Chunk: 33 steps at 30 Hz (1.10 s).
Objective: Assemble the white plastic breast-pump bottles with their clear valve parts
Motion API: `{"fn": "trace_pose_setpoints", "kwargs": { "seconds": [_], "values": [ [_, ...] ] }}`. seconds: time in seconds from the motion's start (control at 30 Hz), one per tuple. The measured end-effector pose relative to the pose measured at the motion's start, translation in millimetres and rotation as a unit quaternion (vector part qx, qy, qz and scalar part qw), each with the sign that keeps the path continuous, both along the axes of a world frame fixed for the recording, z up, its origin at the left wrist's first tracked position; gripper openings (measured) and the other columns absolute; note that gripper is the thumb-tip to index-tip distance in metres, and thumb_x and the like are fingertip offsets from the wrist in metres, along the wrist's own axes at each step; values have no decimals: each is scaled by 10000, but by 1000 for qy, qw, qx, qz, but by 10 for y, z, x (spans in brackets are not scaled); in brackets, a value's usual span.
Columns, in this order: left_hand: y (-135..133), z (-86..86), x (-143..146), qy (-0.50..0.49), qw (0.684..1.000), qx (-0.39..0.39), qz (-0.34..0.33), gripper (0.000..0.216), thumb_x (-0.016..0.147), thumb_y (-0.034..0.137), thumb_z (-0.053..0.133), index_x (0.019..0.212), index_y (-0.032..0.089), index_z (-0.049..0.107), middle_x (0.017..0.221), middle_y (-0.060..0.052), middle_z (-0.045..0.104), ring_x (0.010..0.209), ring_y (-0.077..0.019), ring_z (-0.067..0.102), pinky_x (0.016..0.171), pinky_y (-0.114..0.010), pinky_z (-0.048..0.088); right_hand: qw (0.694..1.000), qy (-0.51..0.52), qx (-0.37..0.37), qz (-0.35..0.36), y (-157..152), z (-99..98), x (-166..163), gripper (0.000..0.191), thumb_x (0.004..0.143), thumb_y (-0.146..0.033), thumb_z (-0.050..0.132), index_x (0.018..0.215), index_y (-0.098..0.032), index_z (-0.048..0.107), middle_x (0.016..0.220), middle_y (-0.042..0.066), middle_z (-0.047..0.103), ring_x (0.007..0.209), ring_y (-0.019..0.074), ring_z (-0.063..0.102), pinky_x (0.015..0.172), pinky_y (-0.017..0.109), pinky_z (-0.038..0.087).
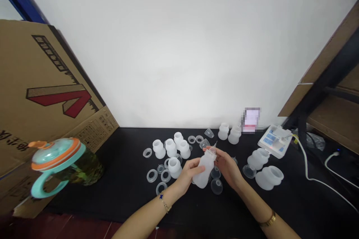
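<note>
My left hand (187,176) is wrapped round the body of a frosted white baby bottle (204,171), tilted to the right above the table. At its neck sits a clear nipple with its ring (213,150), and the fingers of my right hand (226,163) are closed on that collar. Clear domed caps (217,186) lie just below the bottle. To the left stand several open bottles (174,167), with loose screw rings (152,175) around them. Two squat open bottles (269,177) lie tilted at the right.
By the wall stand a bottle (223,131) and another with a nipple (235,134), near a blurred phone (250,120). A power strip (275,141) with a white cable is at right. A large lidded jug (64,166) and a cardboard box (42,82) flank the left.
</note>
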<state>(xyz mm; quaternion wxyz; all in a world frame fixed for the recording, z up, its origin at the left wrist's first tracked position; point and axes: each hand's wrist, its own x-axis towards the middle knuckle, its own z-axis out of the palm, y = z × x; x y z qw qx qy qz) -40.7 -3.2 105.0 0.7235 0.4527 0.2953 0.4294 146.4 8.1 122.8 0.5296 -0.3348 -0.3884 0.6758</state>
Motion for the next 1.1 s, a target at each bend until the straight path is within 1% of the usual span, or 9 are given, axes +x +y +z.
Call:
{"fn": "trace_pose_setpoints", "kwargs": {
  "seconds": [0.13,0.3,0.47,0.67,0.8,1.1],
  "values": [
    [-1,-17,1,-17,1000,-25,-6,438,770,379,813,1110,106,773,883,-96,754,717,-181,633,646,-244,421,1000,1,2,3,2,8,1,369,848,-495,691,1076,-224,796,1175,105,760,1151,354,616,896,423,464],
    [-3,-9,3,-10,999,-31,-8,448,769,391,812,1109,103,771,888,-104,753,718,-187,643,651,-250,436,1000,-2,4,-10,-11,52,-9,320,830,-468,726,1024,-228,808,1131,103,768,1123,339,616,862,398,480],
    [-7,-1,5,-9,999,-34,-3,468,749,407,828,1105,107,775,890,-104,752,719,-188,643,654,-253,440,1000,-4,12,-27,-14,66,-20,300,799,-467,764,969,-225,813,1054,95,768,1032,317,632,811,377,488],
    [-22,55,9,-4,1000,-25,-12,506,749,414,825,1146,105,766,898,-104,752,730,-190,635,657,-256,428,999,-7,6,-37,-12,75,-21,280,768,-463,807,912,-223,800,921,68,739,874,257,617,738,342,472],
    [-25,76,10,4,1000,-22,-9,509,745,418,824,1142,103,769,888,-105,750,734,-194,630,643,-251,412,999,-11,8,-39,-17,100,-24,269,759,-461,813,876,-220,787,870,54,711,814,238,598,726,341,463],
    [-9,-12,4,-1,1000,-16,-8,456,761,378,823,1125,110,771,877,-83,741,714,-165,596,617,-230,371,999,6,8,-45,-31,105,-29,232,750,-414,833,828,-208,756,819,32,658,751,196,559,688,309,455]
  ]
}}
